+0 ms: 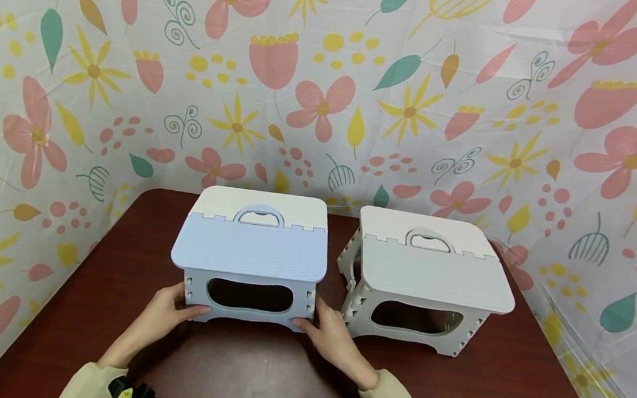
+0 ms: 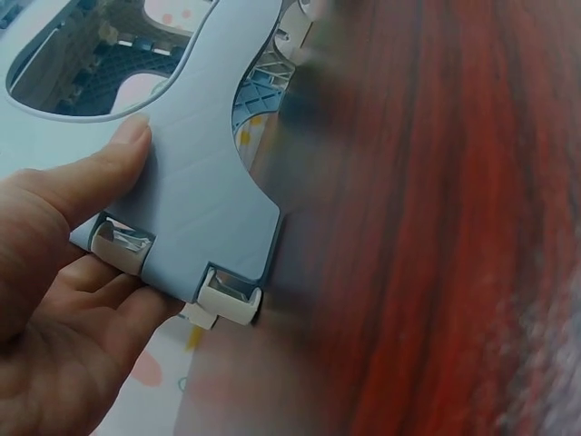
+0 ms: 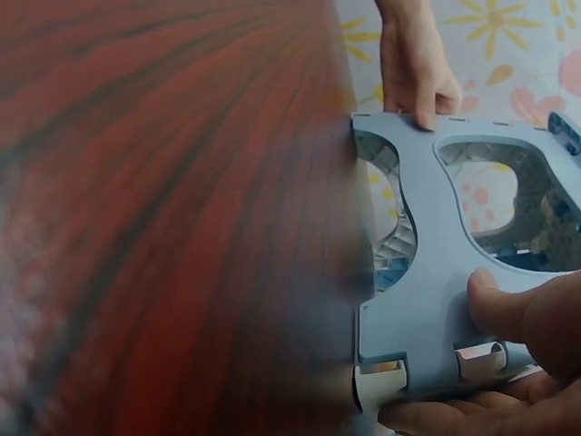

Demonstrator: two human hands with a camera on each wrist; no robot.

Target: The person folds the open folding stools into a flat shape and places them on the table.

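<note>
A blue and white folding step stool [image 1: 252,253] stands unfolded on the dark wooden table, its carry handle set in the middle of the top. My left hand [image 1: 165,312] grips its left front leg corner, thumb on the front panel and fingers round the side, as the left wrist view also shows on the blue panel [image 2: 195,173]. At the opposite corner my right hand [image 1: 334,337] holds the stool the same way. In the right wrist view, the right thumb [image 3: 508,309] presses the front panel, with fingers beneath the white hinge pieces.
A grey and white folding stool [image 1: 435,261] stands unfolded to the right, slightly angled and close to my right hand. Both stools are on the dark red-brown table [image 1: 264,372]. A flower-printed cloth [image 1: 326,71] hangs behind and at both sides.
</note>
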